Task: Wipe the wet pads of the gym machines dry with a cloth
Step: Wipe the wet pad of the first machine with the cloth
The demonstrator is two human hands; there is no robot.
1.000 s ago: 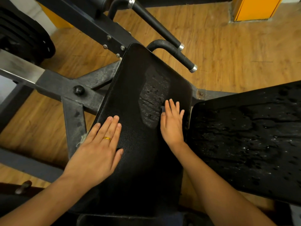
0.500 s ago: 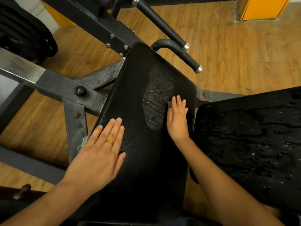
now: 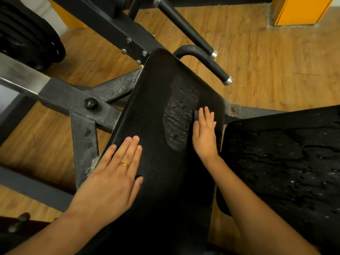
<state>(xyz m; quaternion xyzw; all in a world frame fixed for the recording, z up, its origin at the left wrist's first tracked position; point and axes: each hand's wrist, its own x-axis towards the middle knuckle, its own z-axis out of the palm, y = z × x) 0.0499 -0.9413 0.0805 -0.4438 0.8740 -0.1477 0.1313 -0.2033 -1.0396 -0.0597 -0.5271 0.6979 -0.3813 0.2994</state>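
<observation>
Head view. Wood-plank floor (image 3: 266, 61) fills the background. Orange panel (image 3: 298, 10) at 1 o'clock, stack of black weight plates (image 3: 27, 37) at 10 o'clock. Dark steel machine frame (image 3: 82, 100) crosses from 9 o'clock toward centre, with a round knob (image 3: 90, 103) and bolts. Two black bar handles (image 3: 207, 61) with chrome end caps stick out at 12–1 o'clock.

Long black pad (image 3: 156, 116) runs from 12 o'clock down to 6 o'clock, textured vinyl. It has a wet patch (image 3: 178, 122) with beaded drops right of its centre line; the rest of the pad looks matte. Second black pad (image 3: 285, 162) at 3–4 o'clock, just beside the long one, covered in drops and runs of water.

Left hand (image 3: 114, 177) at 7 o'clock: fingers straight and together, palm flat on the long pad's left edge, holding nothing. Gold ring (image 3: 124, 164) on one finger. Pale frayed scrap (image 3: 93, 164) shows at the frame beside this hand; can't tell what it is.

Right hand (image 3: 205, 133) just right of centre: fingers straight, lying flat on the long pad at the right edge of the wet patch. Cloth (image 3: 196, 115) is under this hand, only a small dark corner shows past the index finger, pressed down, not gripped.
</observation>
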